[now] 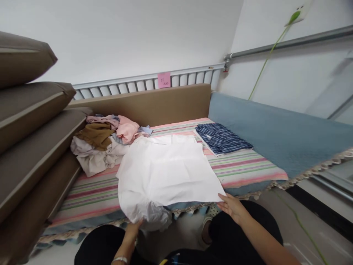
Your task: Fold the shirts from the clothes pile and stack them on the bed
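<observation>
A white shirt (176, 169) lies spread over the striped cover of the couch in front of me, its lower left part bunched and hanging over the front edge. At its near right corner, my right hand (230, 207) pinches the hem between thumb and fingers. My left hand (134, 227) is at the bunched lower left part, with its fingertips hidden by the fabric; it appears to grip the cloth from below. To the right of the shirt lies a folded blue plaid garment (222, 138) on top of something white.
A heap of crumpled clothes (106, 138) in pink, brown and off-white sits at the left. Thick brown cushions (35, 110) are stacked beside it. A brown backrest (154, 105) runs along the back, with a pink note (164, 80) above. Blue fabric (275, 125) covers the right side.
</observation>
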Tool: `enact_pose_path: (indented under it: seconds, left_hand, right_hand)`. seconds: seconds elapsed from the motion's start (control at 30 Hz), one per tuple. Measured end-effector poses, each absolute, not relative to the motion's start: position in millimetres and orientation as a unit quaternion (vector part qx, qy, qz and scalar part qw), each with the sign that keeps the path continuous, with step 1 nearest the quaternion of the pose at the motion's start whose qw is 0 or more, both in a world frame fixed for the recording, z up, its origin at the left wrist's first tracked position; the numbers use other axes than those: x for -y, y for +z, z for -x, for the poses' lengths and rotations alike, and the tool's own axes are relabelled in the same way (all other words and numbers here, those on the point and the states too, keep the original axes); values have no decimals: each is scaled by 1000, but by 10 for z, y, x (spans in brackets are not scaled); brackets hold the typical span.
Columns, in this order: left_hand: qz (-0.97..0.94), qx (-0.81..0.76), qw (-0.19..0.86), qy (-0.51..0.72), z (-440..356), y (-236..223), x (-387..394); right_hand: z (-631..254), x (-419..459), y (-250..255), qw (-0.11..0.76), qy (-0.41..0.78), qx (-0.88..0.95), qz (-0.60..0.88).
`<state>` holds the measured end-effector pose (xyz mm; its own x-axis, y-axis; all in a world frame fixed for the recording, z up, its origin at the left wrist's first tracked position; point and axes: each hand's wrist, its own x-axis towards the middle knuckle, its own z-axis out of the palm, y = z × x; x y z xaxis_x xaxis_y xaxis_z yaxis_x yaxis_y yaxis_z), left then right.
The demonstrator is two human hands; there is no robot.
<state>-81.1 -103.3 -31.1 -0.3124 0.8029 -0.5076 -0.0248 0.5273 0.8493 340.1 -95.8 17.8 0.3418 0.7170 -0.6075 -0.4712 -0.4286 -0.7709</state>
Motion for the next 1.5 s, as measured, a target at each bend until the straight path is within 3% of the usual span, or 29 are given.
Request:
enact_pose_path:
  seconds: [0.27,0.57,0.97,1.1,1.27,1.5]
  left_hand:
    - [-297,-592,597,452,709,253,1320]
    - [-80,-567,625,531,645,827,1515]
    - [-89,-587,717,367,589,350,1659]
    - [-112,-596,709,360,677,510,1578]
    - [-181,-569,686,415,787,1112,1058]
    - [-345,-549,553,523,573,1719,-707]
  right_hand:
    - [-3463,911,431,555,570,108,597]
    - [-3459,1071,667,528,559,146,622]
    - [-3461,1215,711,427,572,177,677]
    - [-3540,1205,704,429,613,162,644]
    - [-3635,871,827,431,665,130,595]
    - [-3306,-108,1142,608,612,90,498]
